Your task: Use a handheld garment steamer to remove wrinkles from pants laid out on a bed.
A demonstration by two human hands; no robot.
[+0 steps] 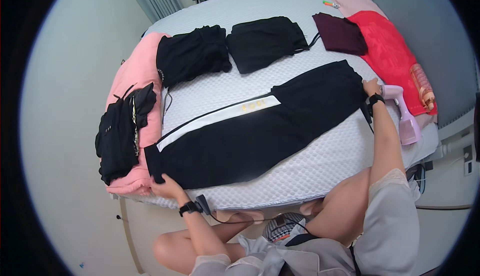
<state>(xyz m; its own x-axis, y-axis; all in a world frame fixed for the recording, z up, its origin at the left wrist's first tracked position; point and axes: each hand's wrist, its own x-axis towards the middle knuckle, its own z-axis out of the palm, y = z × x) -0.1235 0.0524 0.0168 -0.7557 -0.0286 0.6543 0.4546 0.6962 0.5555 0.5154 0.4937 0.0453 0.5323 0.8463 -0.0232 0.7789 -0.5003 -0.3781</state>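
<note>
A pair of black trousers with a white side panel lies lengthwise across the white quilted bed cover. At the trousers' left end, my left hand touches the corner of the cloth; whether its fingers grip the fabric is hard to see. My right hand is at the other end, with its fingertips at the edge of the cloth; its hold is partly hidden. A pink handheld garment steamer lies right beside my right wrist. Both wrists wear black straps.
Folded dark garments and a maroon one lie along the bed's far side. More black clothing rests on a pink blanket at left. At right are a red cloth and a pink bottle.
</note>
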